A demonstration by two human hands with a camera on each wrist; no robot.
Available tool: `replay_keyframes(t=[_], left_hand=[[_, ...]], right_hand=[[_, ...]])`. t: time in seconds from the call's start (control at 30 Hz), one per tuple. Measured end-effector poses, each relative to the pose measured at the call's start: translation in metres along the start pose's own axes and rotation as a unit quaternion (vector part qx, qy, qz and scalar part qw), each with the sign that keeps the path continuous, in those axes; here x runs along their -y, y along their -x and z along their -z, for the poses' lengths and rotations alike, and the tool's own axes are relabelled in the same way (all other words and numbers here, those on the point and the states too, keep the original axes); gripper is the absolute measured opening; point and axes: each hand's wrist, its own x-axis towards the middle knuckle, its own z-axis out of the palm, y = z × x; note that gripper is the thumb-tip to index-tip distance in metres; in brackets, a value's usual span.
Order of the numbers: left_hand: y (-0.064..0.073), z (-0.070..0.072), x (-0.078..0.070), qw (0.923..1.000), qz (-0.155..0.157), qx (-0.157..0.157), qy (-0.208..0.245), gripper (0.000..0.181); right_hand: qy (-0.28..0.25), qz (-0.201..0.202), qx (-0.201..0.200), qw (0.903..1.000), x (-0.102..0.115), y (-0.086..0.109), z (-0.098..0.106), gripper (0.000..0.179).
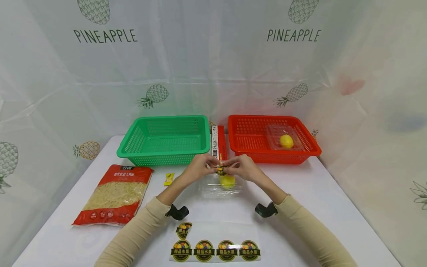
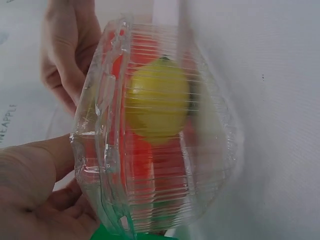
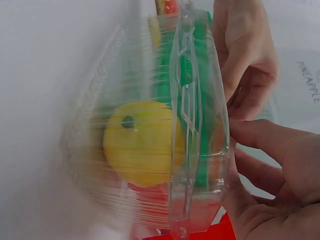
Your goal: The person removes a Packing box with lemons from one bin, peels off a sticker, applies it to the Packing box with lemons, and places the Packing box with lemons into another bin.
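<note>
At frame centre, the left hand [image 1: 201,167] and right hand [image 1: 244,168] pinch a round black-and-gold sticker [image 1: 221,170] over a clear plastic clamshell box [image 1: 211,190], likely keeping the sticker flat.

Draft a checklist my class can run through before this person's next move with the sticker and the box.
1. Lemon inside the box: ok, seen through its clear side.
2. Sticker at the lid: ok, between the left hand and right hand.
3. Sticker stuck down: cannot tell, the hands partly cover it.
4. Lid latched: cannot tell, the clasps are unclear.
5. Spare stickers: ok, five on the sheet.
6. Room in the red basket: ok, left of the other box.
</note>
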Motion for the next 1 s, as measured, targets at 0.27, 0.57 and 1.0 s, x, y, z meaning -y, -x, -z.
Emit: replay_keyframes(t=[0.27,0.57,1.0], left_hand=[[0.006,-0.003,0.000,0.9986,-0.012,-0.017,-0.048,0.021],[0.010,-0.003,0.000,0.9979,0.013,-0.031,-0.055,0.027],[0.012,-0.001,0.010,0.9993,0.016,-0.025,-0.025,0.030]], right_hand=[[0.020,-0.005,0.017,0.9997,0.002,-0.001,0.003,0.022],[0.105,-0.016,-0.021,0.9941,-0.003,-0.001,0.004,0.024],[0.127,-0.061,-0.031,0.9895,-0.015,0.001,0.011,0.065]])
